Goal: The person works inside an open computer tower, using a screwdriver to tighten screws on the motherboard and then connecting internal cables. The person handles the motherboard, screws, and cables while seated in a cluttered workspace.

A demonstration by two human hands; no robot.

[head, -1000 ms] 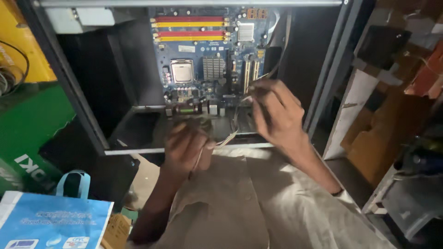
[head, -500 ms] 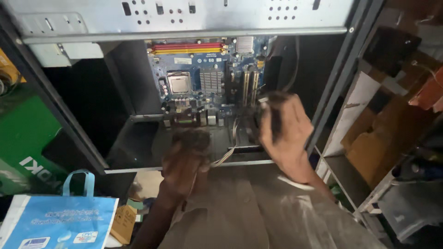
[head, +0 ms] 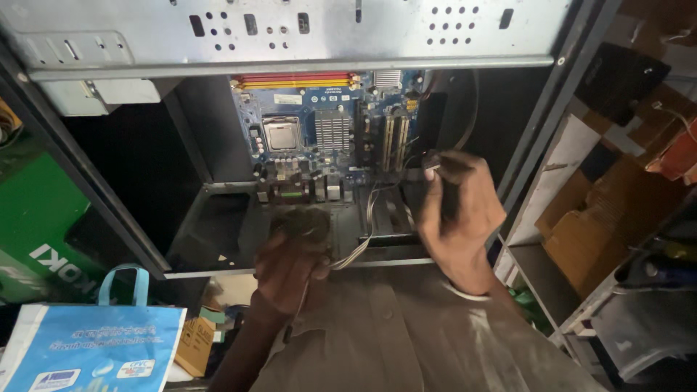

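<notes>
The left hand (head: 287,265) is smeared by motion, so its fingers and whatever its grip closes on near the thin cable bundle (head: 361,236) cannot be made out. The right hand (head: 457,210) covers the lower right corner of the blue motherboard (head: 327,134), and whether its fingertips pinch a connector there is too dark to tell. The blue bag (head: 94,356) is cut off by the bottom edge, and the metal computer case (head: 290,36) by the top edge.
</notes>
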